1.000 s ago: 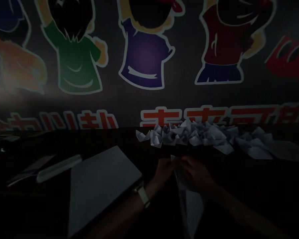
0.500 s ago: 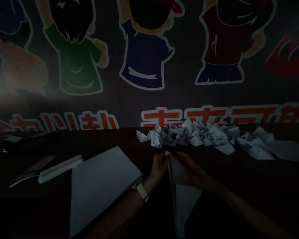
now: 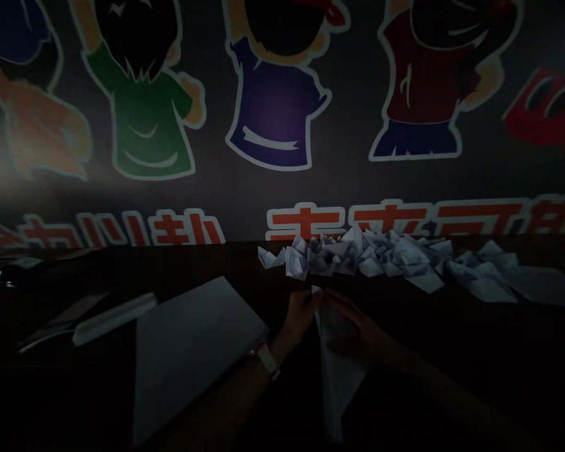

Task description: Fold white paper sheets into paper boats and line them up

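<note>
A partly folded sheet of white paper (image 3: 335, 389) lies lengthwise in front of me, its narrow top corner between my hands. My left hand (image 3: 304, 311) is closed on that top corner, fingers curled and partly in shadow; a watch with a pale strap (image 3: 266, 360) circles the wrist. From the right, my right hand (image 3: 360, 333) holds the upper part of the same sheet, fingers reaching toward the top corner and thumb lower down. Its palm hides part of the paper. Dim light makes the fold lines hard to read.
Many folded paper pieces (image 3: 407, 252) are heaped along the wall side of the dark table. A flat sheet (image 3: 548, 285) lies at far right. To my left are a stack of white paper (image 3: 188, 351) and a long pale bar-shaped object (image 3: 115, 319).
My right hand has moved slightly left toward my left hand. The paper's right part has come over with it, so the sheet looks narrower.
</note>
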Available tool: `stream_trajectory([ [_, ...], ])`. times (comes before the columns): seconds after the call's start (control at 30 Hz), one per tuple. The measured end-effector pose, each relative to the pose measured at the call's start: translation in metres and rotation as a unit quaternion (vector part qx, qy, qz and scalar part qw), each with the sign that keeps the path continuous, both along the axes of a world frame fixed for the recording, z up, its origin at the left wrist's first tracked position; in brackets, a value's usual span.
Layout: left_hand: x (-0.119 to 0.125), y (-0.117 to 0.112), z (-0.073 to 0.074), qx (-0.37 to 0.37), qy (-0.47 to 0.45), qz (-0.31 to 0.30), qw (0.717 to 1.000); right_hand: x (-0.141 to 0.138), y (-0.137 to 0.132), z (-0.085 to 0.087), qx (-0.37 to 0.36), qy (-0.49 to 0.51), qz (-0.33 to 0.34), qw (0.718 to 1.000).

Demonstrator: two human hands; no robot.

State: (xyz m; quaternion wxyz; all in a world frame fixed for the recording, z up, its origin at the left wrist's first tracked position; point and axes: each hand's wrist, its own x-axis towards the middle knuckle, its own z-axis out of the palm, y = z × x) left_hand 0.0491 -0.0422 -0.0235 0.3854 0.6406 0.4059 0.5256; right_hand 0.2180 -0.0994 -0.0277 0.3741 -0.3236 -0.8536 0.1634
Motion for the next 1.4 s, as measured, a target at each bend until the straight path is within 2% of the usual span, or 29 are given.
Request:
stream_trajectory([
  [0.17, 0.002, 0.0, -0.003, -0.009, -0.034, -0.026, 0.999, -0.001, -0.002, 0.002, 0.01, -0.031, -0.011, 0.999],
  [0.4, 0.002, -0.006, -0.004, -0.114, -0.123, -0.002, 0.986, 0.001, -0.003, 0.004, 0.021, -0.075, -0.043, 0.996],
  [0.57, 0.005, -0.012, -0.002, -0.123, -0.124, -0.077, 0.982, 0.001, -0.005, 0.002, 0.047, -0.088, -0.075, 0.992],
  [0.67, 0.005, -0.012, -0.001, -0.107, -0.084, -0.066, 0.989, -0.001, -0.006, 0.001, 0.052, -0.069, -0.079, 0.993],
  [0.77, 0.005, -0.011, 0.0, -0.071, -0.032, -0.054, 0.996, -0.004, -0.004, 0.002, 0.042, 0.015, -0.091, 0.995],
  [0.87, 0.006, -0.012, 0.0, -0.021, 0.029, -0.048, 0.998, -0.002, 0.003, 0.001, -0.002, 0.116, -0.166, 0.979],
  [0.97, 0.009, -0.015, -0.001, 0.035, 0.108, -0.028, 0.993, 0.002, 0.009, 0.0, -0.02, 0.171, -0.222, 0.96],
  [1.2, 0.014, -0.029, -0.005, 0.131, 0.244, -0.002, 0.961, 0.003, 0.008, 0.001, 0.037, 0.134, -0.196, 0.971],
  [1.4, 0.016, -0.037, 0.001, 0.133, 0.329, 0.016, 0.935, 0.003, 0.007, 0.001, 0.06, 0.126, -0.228, 0.964],
])
